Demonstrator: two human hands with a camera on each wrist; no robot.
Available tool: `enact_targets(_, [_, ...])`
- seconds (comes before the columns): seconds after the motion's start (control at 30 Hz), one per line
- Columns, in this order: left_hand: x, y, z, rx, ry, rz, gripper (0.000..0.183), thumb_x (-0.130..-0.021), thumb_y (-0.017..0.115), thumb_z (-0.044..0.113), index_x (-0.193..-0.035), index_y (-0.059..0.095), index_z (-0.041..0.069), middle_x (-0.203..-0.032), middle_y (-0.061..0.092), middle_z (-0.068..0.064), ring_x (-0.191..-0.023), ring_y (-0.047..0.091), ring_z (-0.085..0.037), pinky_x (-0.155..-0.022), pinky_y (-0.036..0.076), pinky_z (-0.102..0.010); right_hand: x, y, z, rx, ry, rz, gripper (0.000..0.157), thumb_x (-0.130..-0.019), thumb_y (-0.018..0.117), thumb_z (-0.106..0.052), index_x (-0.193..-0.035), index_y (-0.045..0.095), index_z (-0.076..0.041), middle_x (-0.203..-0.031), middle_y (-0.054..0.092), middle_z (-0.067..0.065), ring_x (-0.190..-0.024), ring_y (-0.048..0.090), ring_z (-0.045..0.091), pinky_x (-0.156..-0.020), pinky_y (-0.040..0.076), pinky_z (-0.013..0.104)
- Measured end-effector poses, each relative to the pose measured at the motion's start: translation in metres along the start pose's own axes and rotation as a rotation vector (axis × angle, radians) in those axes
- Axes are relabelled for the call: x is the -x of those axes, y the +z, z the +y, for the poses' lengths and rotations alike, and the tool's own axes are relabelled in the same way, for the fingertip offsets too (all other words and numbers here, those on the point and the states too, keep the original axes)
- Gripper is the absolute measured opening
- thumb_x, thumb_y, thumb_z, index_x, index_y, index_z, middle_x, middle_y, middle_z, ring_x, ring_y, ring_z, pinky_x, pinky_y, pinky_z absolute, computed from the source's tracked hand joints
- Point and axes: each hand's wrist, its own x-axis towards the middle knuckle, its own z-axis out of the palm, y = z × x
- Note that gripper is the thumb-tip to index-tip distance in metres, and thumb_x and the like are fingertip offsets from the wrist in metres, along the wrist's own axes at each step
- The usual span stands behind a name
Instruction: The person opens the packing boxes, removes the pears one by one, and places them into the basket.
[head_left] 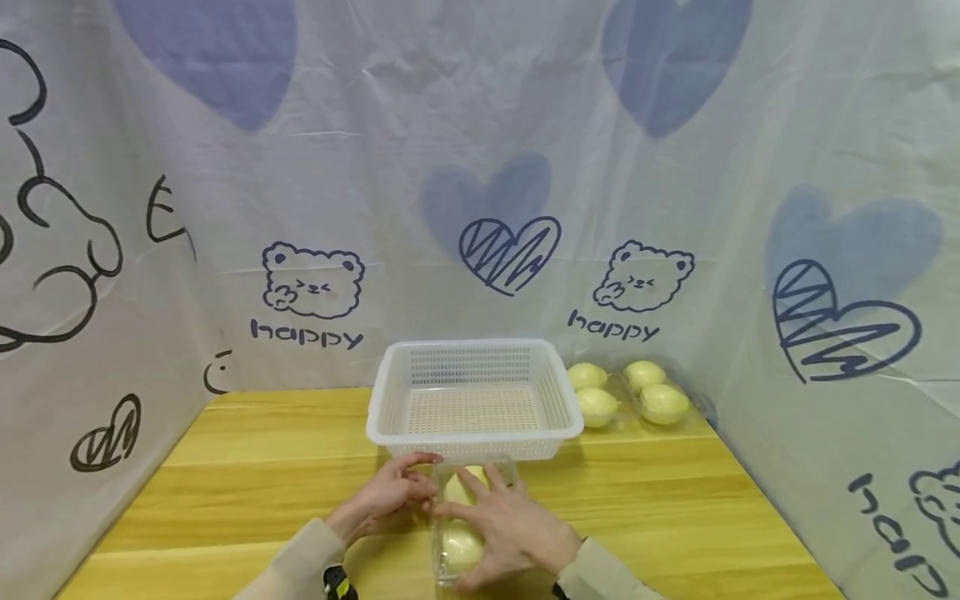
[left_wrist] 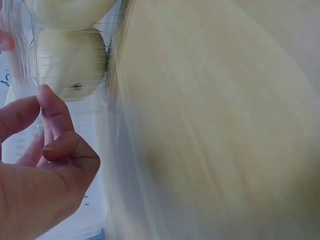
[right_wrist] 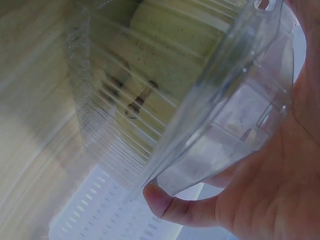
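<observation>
Clear box [right_wrist: 220,125] holding two pale yellow fruits [head_left: 462,546] found between the hands. Edge pinched by left hand [head_left: 390,496]; top spanned and gripped by right hand [head_left: 513,525]. Even support advised; thin plastic should not be squeezed. White basket [head_left: 474,439] noted just beyond both hands.

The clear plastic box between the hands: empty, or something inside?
Not empty: the head view shows two pale yellow fruits inside the clear plastic box.
</observation>
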Motion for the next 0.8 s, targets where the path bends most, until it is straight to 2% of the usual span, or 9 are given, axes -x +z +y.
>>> enact_targets(0.13, [-0.0013,-0.0002,0.0019,-0.058,0.022,0.026,0.058,-0.089,0.064,0.002,-0.141,0.041,-0.007,-0.085,0.068,-0.003,-0.071,0.063,-0.013,-0.065,0.051,-0.026,0.0003,0.0003,0.0012,0.006,-0.010,0.008,0.089,-0.069,0.064,-0.080,-0.148,0.035,-0.048,-0.160,0.028,0.012,-0.140,0.029,0.051,-0.093,0.039,0.074])
enact_targets(0.27, [-0.0011,0.0002,0.0023,-0.102,0.008,0.066,0.057,-0.088,0.066,0.007,-0.140,0.045,-0.005,-0.086,0.071,-0.003,-0.070,0.064,-0.012,-0.054,0.045,-0.021,0.0002,0.0008,0.0012,0.019,-0.013,0.014,0.090,-0.069,0.063,-0.080,-0.148,0.034,-0.047,-0.159,0.028,0.013,-0.140,0.029,0.051,-0.094,0.039,0.073])
enact_targets(0.5, [-0.0040,0.0030,0.0000,-0.127,-0.031,0.140,0.053,-0.089,0.065,0.012,-0.137,0.049,-0.003,-0.085,0.073,-0.004,-0.072,0.068,-0.012,-0.054,0.043,-0.023,0.0003,0.0004,0.0008,0.015,-0.019,0.019,0.093,-0.070,0.064,-0.080,-0.150,0.030,-0.047,-0.160,0.026,0.013,-0.141,0.028,0.049,-0.093,0.040,0.073])
enact_targets(0.8, [-0.0061,0.0004,0.0005,-0.088,-0.063,0.116,0.056,-0.088,0.063,0.009,-0.141,0.048,-0.001,-0.077,0.071,0.000,-0.063,0.065,-0.008,-0.047,0.038,-0.020,-0.0004,0.0022,0.0011,0.022,-0.027,0.043,0.093,-0.069,0.064,-0.080,-0.150,0.030,-0.048,-0.160,0.025,0.012,-0.141,0.029,0.044,-0.093,0.039,0.073])
